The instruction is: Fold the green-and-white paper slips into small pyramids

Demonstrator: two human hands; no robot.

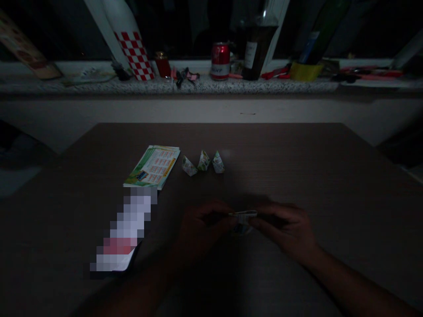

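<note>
Between my two hands is a small folded piece of printed paper [243, 220], held just above the table in dim light. My left hand [207, 222] pinches its left edge between thumb and fingers. On the other side my right hand [287, 223] grips the right edge the same way. The paper's top edge shows as a thin pale layered fold. Farther back stand three small folded paper pieces, the left one [189, 166], the middle one [204, 160] and the right one [218, 162], pointed and printed in green and white.
A stack of printed calendar sheets [153, 167] lies to the left, with a phone-like device [125, 233], its screen blurred out, below it. Behind the brown table [313, 167], a granite sill [185, 88] bears a red can [220, 61], a checkered bottle [135, 55] and a dark bottle [256, 53].
</note>
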